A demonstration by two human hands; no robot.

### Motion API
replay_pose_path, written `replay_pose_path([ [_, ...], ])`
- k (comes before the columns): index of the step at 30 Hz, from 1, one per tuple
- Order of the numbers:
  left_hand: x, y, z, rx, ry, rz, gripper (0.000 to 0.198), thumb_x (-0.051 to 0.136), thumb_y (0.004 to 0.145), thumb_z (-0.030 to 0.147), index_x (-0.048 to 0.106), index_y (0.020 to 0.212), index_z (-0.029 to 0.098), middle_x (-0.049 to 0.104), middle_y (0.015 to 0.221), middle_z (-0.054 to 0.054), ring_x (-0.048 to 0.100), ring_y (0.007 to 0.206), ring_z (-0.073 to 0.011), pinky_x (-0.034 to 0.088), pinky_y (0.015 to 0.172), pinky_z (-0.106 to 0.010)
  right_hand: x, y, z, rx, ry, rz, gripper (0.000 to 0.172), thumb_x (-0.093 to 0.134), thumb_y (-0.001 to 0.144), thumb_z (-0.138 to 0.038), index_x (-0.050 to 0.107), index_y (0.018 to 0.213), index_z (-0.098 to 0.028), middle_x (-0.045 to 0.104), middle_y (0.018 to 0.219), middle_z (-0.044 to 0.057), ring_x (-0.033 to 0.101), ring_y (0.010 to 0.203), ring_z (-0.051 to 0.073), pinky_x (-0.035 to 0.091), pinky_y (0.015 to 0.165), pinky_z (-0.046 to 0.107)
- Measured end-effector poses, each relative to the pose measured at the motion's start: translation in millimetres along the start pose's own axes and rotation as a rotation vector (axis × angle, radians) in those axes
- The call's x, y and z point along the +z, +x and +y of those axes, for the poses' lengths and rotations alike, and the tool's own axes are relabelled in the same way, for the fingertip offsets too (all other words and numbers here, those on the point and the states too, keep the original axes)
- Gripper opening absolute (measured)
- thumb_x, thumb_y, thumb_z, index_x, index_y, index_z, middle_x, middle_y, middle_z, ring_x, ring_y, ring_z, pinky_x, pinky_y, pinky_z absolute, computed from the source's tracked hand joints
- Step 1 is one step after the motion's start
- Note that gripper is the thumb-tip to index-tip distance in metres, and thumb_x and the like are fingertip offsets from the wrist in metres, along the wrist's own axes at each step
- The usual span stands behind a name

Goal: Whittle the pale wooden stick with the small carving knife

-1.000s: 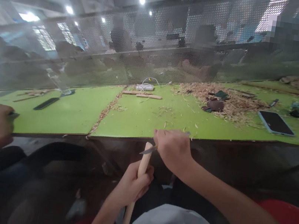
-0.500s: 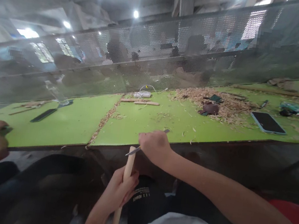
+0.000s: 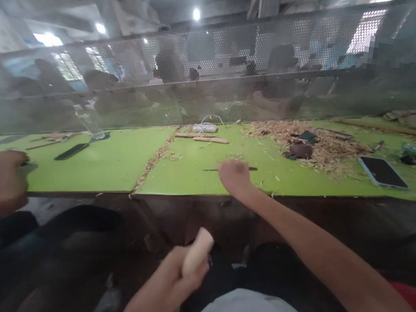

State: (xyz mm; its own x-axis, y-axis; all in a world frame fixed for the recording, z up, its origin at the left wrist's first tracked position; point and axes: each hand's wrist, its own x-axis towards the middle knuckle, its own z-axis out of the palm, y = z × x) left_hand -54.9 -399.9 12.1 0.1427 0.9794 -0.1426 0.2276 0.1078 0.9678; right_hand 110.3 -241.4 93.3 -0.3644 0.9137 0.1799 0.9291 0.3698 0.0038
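Low in front of my lap, my left hand [image 3: 173, 281] is wrapped round a pale wooden stick [image 3: 198, 253], whose cut end points up toward the bench. My right hand [image 3: 234, 174] is closed over a knife [image 3: 211, 169] just above the green bench top [image 3: 185, 173]. The blade sticks out to the left of the fist and the dark handle end to the right. Knife and stick are apart. Whether the knife touches the bench I cannot tell. The lower part of the stick is hidden by my hand and arm.
A heap of wood shavings [image 3: 334, 151] lies at the back right, with a phone [image 3: 383, 172] beside it. Thin wooden sticks [image 3: 203, 138] rest near the mesh screen [image 3: 220, 74]. On the left are a co-worker's hands [image 3: 9, 176], a dark-handled tool [image 3: 71, 151] and a clear bottle [image 3: 90, 121].
My right hand has lifted the knife off the stick's top and carried it forward over the bench. The stick has dropped lower and tilted in my left hand.
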Motion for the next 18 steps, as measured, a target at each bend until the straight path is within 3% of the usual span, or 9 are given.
replay_pose_path([
  [4,1.5,18.3,1.2,-0.012,-0.046,-0.027,0.032,0.057,0.084,0.041,0.037,0.07,0.021,0.032,0.049,0.01,0.026,0.038,-0.0041,0.02,0.036,-0.018,-6.7,-15.9,14.2,0.056,0.02,0.062,0.025,0.05,0.086,-0.015,0.075,0.083,-0.013,0.073,0.079,0.013,0.068,0.074,0.021,0.037,0.057,0.025],
  [9,10.7,32.5,5.0,0.034,-0.024,-0.067,0.026,0.053,0.088,0.037,0.041,0.073,0.02,0.033,0.047,0.01,0.029,0.037,-0.0046,0.022,0.037,-0.017,-20.6,-63.5,4.0,-0.034,0.111,0.112,0.024,0.051,0.088,-0.023,0.072,0.076,-0.022,0.071,0.068,0.004,0.061,0.062,0.015,0.027,0.054,0.029],
  [14,17.8,32.0,10.2,0.084,0.004,-0.05,0.021,0.056,0.085,0.031,0.044,0.073,0.019,0.033,0.046,0.01,0.029,0.038,-0.0047,0.02,0.04,-0.018,-19.8,-85.2,-7.4,-0.062,0.182,0.084,0.03,0.046,0.092,-0.025,0.071,0.076,-0.022,0.071,0.067,0.003,0.056,0.058,0.015,0.021,0.055,0.03],
  [18,23.6,33.3,14.2,0.165,0.032,0.063,0.017,0.055,0.082,0.027,0.046,0.07,0.018,0.032,0.051,0.008,0.027,0.045,-0.006,0.02,0.045,-0.02,-16.1,-87.8,-9.9,-0.073,0.217,0.046,0.026,0.047,0.09,-0.022,0.071,0.079,-0.021,0.072,0.071,0.004,0.059,0.061,0.016,0.022,0.056,0.03],
])
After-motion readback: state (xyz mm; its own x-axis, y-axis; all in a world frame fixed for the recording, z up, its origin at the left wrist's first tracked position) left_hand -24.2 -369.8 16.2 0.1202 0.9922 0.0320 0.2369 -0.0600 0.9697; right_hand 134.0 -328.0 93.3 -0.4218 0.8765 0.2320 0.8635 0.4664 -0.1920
